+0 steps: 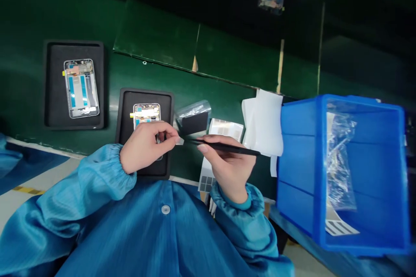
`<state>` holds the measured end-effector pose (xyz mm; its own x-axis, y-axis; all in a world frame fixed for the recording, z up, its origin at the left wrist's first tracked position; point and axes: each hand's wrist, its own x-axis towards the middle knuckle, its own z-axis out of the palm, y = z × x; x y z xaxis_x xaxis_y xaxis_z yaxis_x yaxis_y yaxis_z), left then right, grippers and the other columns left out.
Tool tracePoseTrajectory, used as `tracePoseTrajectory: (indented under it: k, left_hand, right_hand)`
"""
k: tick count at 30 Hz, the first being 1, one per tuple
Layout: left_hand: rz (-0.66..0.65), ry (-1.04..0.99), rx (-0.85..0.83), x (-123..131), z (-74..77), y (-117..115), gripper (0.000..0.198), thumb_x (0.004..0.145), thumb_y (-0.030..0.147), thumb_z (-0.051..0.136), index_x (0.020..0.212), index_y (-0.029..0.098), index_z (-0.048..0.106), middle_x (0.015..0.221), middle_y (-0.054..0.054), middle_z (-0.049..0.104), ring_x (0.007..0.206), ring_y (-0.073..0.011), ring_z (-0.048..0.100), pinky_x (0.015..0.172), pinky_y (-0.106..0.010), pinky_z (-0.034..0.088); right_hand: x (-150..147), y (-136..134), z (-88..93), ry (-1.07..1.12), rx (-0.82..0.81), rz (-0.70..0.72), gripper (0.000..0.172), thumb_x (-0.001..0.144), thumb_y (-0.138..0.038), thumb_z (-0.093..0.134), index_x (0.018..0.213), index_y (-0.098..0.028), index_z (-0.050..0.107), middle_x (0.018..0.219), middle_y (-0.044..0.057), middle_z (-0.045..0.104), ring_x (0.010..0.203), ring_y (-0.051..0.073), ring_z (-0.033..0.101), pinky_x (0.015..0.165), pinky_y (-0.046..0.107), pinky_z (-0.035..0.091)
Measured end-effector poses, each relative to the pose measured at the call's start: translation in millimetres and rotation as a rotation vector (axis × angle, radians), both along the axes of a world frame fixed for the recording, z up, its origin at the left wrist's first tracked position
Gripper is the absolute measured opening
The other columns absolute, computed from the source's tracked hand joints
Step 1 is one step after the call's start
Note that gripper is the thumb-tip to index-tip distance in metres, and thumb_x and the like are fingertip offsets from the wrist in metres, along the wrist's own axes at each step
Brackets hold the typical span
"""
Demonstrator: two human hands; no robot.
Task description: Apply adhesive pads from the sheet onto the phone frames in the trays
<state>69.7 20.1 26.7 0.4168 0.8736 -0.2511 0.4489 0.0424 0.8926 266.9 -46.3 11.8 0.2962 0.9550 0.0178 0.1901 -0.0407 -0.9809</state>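
Observation:
My left hand is pinched over a black tray that holds an open phone frame. Its fingertips grip a tiny pale piece that I cannot name. My right hand is closed on black tweezers, whose tip meets that small piece between the two hands. A sheet of small grey stickers lies under my right hand. Both arms wear blue sleeves.
A second black tray with another phone frame sits at the left on the green belt. A clear bag with a black pad, white paper sheets and a blue bin holding plastic wrap stand to the right.

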Motion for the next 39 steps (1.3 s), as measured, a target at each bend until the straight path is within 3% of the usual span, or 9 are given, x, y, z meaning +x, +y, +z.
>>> tracePoseTrajectory:
  k: [5,11,17,21,26,29,39]
  left_hand:
    - [0.137,-0.039,0.000,-32,-7.7,-4,0.013,0.085,0.030,0.068,0.079,0.020,0.074,0.069,0.003,0.070,0.060,-0.0097,0.054,0.061,-0.023,0.045]
    - [0.178,-0.089,-0.029,-54,-11.4,-6,0.011,0.084,0.027,0.068,0.079,0.020,0.074,0.067,0.004,0.069,0.056,-0.0081,0.051,0.057,-0.022,0.043]
    - [0.195,-0.081,-0.017,-70,-15.8,-6,0.011,0.087,0.030,0.068,0.087,0.022,0.076,0.072,0.003,0.069,0.059,-0.0093,0.053,0.057,-0.022,0.044]
    - [0.282,0.058,0.138,-87,-24.3,-8,0.017,0.088,0.028,0.067,0.102,0.022,0.075,0.082,0.001,0.069,0.068,-0.0115,0.055,0.065,-0.025,0.047]
    - [0.177,0.287,0.454,-94,-37.4,-22,0.018,0.095,0.027,0.058,0.104,0.019,0.072,0.090,-0.004,0.071,0.084,-0.0185,0.061,0.079,-0.034,0.050]
    - [0.130,0.389,0.588,-89,-44.2,-29,0.020,0.096,0.026,0.056,0.106,0.017,0.071,0.096,-0.006,0.073,0.087,-0.0213,0.061,0.080,-0.037,0.050]
    - [0.090,0.451,0.609,-87,-52.4,-29,0.021,0.095,0.025,0.056,0.110,0.017,0.070,0.099,-0.007,0.073,0.087,-0.0225,0.060,0.078,-0.038,0.049]
  right_hand:
    - [-28,11,-3.5,0.038,-0.060,0.057,0.015,0.076,-0.024,0.085,0.089,-0.027,0.077,0.089,0.002,0.080,0.081,0.022,0.078,0.078,0.036,0.067]
    - [-48,19,-7.0,0.047,-0.072,0.124,0.016,0.076,-0.025,0.086,0.089,-0.027,0.077,0.088,0.001,0.080,0.081,0.022,0.078,0.079,0.036,0.067]
    - [-60,26,-9.5,0.001,-0.088,0.109,0.012,0.076,-0.030,0.085,0.084,-0.026,0.076,0.083,0.002,0.080,0.076,0.022,0.078,0.069,0.034,0.067]
    - [-74,36,-16.0,0.024,-0.150,0.025,0.015,0.075,-0.033,0.085,0.084,-0.024,0.077,0.079,0.002,0.079,0.064,0.018,0.074,0.058,0.029,0.064]
    - [-94,47,-28.7,-0.007,-0.227,0.005,0.016,0.076,-0.034,0.083,0.083,-0.021,0.077,0.080,0.003,0.079,0.070,0.021,0.076,0.066,0.033,0.066]
    - [-99,49,-35.2,-0.018,-0.251,0.006,0.016,0.077,-0.034,0.082,0.083,-0.020,0.076,0.080,0.003,0.079,0.070,0.021,0.076,0.066,0.032,0.066]
    - [-101,50,-38.1,-0.024,-0.224,0.001,0.013,0.077,-0.032,0.081,0.083,-0.021,0.077,0.082,0.004,0.080,0.073,0.021,0.077,0.070,0.033,0.067]
